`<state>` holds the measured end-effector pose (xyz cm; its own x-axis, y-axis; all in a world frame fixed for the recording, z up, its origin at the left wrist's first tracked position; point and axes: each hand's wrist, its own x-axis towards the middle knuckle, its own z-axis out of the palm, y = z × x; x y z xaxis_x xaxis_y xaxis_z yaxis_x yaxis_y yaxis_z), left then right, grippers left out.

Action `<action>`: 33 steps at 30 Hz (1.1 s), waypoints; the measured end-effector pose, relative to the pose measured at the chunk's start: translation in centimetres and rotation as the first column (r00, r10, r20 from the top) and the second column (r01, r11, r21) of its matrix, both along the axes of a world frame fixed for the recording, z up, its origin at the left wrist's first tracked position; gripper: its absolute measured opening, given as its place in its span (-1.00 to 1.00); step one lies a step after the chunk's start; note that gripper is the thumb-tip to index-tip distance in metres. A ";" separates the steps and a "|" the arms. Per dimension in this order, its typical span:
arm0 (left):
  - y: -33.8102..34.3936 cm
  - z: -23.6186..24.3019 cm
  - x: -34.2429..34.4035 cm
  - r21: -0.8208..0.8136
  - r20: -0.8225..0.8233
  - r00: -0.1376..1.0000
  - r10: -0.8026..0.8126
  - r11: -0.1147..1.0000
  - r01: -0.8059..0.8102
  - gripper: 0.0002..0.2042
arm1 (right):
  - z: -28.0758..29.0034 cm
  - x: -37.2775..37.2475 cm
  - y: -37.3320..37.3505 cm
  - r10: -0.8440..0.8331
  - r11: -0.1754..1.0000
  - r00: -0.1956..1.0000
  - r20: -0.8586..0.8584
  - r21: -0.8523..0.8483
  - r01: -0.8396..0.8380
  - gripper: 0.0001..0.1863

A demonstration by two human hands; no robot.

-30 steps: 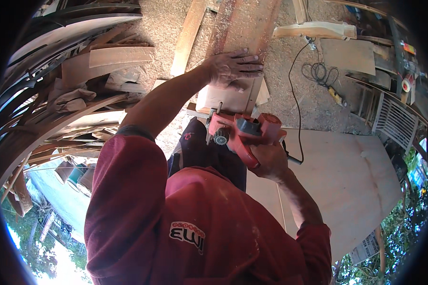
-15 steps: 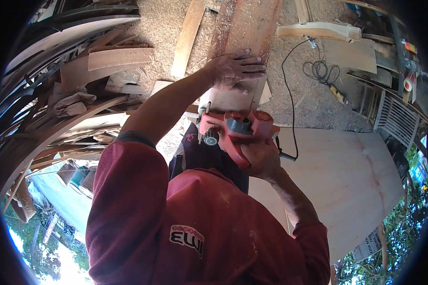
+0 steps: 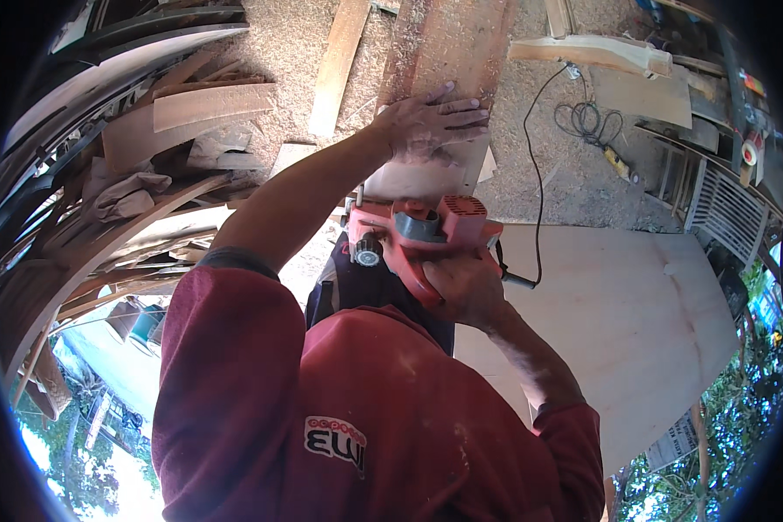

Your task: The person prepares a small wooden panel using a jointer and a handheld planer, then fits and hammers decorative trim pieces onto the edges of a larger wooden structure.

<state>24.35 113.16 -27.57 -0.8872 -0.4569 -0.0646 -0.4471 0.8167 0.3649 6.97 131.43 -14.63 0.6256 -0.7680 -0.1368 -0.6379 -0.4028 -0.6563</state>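
**A:** ok so where's the red handheld electric planer with the grey dust port [image 3: 457, 228]?

**B:** middle of the scene, at the near end of the wide reddish-brown wooden board [image 3: 452, 52]. Can't tell if its sole actually touches the wood.

**A:** and the hands?

**B:** right hand [image 3: 465, 283] is curled round the planer's rear handle, fingers closed on it. Left hand [image 3: 431, 130] is palm down over the board, a bit farther out, fingers loosely spread and pointing right, gripping nothing. Can't tell how hard it presses, if at all.

**A:** what's around them?

**B:** black power cord [image 3: 535, 165] runs from the planer's right side toward the far right. Beyond it there's a coiled dark cable [image 3: 587, 122] with a yellow cylindrical tool [image 3: 616, 163] at its near end. Big pale plywood sheet [image 3: 618, 331] near right, white slatted rack [image 3: 727, 213] out past its far right corner.

**A:** left side?

**B:** messy stack of timber offcuts [image 3: 139, 139], plus a narrow pale plank [image 3: 339, 65] on the far side, just left of the board. Wood shavings all over the floor [image 3: 287, 65] there.
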 end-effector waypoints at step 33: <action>-0.8 0.7 -0.7 0.014 -0.029 0.997 0.070 0.997 -0.070 -0.25 | -0.4 6.1 -1.7 0.036 0.965 0.994 0.100 0.253 -0.060 -0.52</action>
<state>23.68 112.33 -26.89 -0.8548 -0.5171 -0.0449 -0.4917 0.7790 0.3892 13.03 129.76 -15.06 0.6803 -0.6839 -0.2637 -0.5527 -0.2423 -0.7974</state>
